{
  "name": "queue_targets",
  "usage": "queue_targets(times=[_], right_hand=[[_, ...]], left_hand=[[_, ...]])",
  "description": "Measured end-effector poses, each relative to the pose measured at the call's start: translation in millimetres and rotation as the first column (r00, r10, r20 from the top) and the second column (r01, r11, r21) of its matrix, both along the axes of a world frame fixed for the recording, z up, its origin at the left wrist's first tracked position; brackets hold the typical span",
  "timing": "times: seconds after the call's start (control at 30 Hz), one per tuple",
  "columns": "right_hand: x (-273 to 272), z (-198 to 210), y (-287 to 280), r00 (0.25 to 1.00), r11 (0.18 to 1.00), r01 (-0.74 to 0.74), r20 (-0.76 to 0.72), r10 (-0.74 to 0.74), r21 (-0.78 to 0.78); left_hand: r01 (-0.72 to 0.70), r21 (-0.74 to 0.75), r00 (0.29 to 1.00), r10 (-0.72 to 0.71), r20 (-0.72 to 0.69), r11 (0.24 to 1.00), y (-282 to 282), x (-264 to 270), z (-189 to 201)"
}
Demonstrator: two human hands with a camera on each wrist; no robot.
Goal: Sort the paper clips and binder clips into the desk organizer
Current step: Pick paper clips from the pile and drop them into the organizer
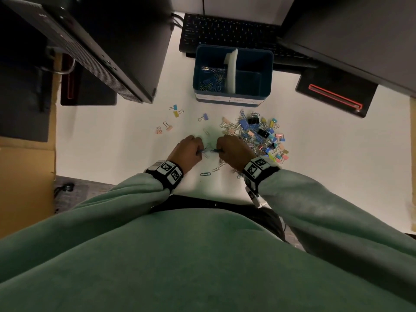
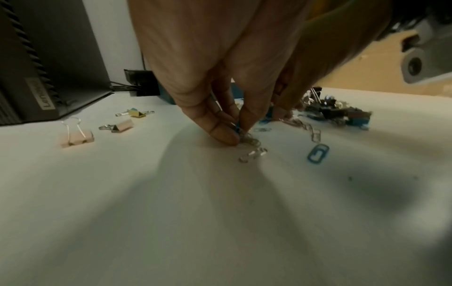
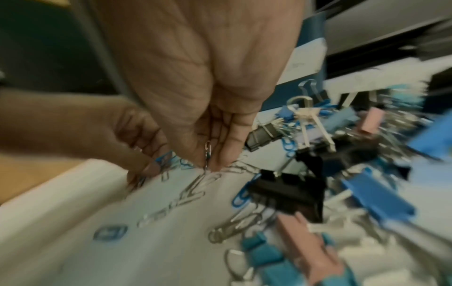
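My left hand point(image 1: 189, 149) point(image 2: 234, 133) pinches blue and silver paper clips point(image 2: 247, 139) against the white desk. Just to its right, my right hand point(image 1: 229, 149) point(image 3: 208, 154) pinches more paper clips point(image 3: 207, 152). A mixed pile of binder clips and paper clips point(image 1: 258, 134) point(image 3: 305, 174) lies right of the right hand. The blue desk organizer point(image 1: 234, 95) stands behind; its left compartment holds paper clips point(image 1: 212, 79), and I see nothing in its right compartment. Loose paper clips point(image 1: 206, 174) lie near the desk's front edge.
Several stray binder clips point(image 1: 167, 126) point(image 2: 78, 135) lie left of the pile. A black computer tower point(image 1: 101, 48) stands at the left, a keyboard point(image 1: 225, 30) behind the organizer, and a monitor base point(image 1: 333, 95) at the right.
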State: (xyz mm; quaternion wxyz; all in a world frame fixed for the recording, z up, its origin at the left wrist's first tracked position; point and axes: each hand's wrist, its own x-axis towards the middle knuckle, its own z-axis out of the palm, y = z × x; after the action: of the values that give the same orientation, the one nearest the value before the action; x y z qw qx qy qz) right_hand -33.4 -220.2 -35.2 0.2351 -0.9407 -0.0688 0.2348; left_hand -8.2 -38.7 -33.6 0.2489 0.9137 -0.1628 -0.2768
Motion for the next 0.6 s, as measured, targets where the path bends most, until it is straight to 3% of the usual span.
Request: queue_targets(times=[0.2, 0.33, 0.43, 0.53, 0.6], right_hand=[[4, 49, -26, 0.956, 0.9, 0.292, -0.1, -0.274, 0.325], [51, 91, -27, 0.845, 0.729, 0.459, 0.004, -0.535, 0.509], [111, 99, -22, 0.756, 0.73, 0.537, 0.144, -0.639, 0.422], [152, 83, -14, 0.8, 0.817, 0.546, 0.176, -0.574, 0.184], [157, 72, -13, 0.826, 0.84, 0.528, 0.154, -0.542, 0.124]], left_hand=[[-0.245, -0.239, 0.963, 0.209, -0.168, 0.939, 1, 32, 52], [-0.327, -0.36, 0.943, 0.325, -0.068, 0.874, -25, 89, 94], [-0.284, -0.303, 0.944, 0.321, 0.079, 0.91, -49, 131, 97], [-0.202, -0.174, 0.967, 0.224, 0.119, 0.964, -59, 146, 88], [-0.191, -0.18, 0.965, 0.218, 0.146, 0.965, -55, 141, 86]])
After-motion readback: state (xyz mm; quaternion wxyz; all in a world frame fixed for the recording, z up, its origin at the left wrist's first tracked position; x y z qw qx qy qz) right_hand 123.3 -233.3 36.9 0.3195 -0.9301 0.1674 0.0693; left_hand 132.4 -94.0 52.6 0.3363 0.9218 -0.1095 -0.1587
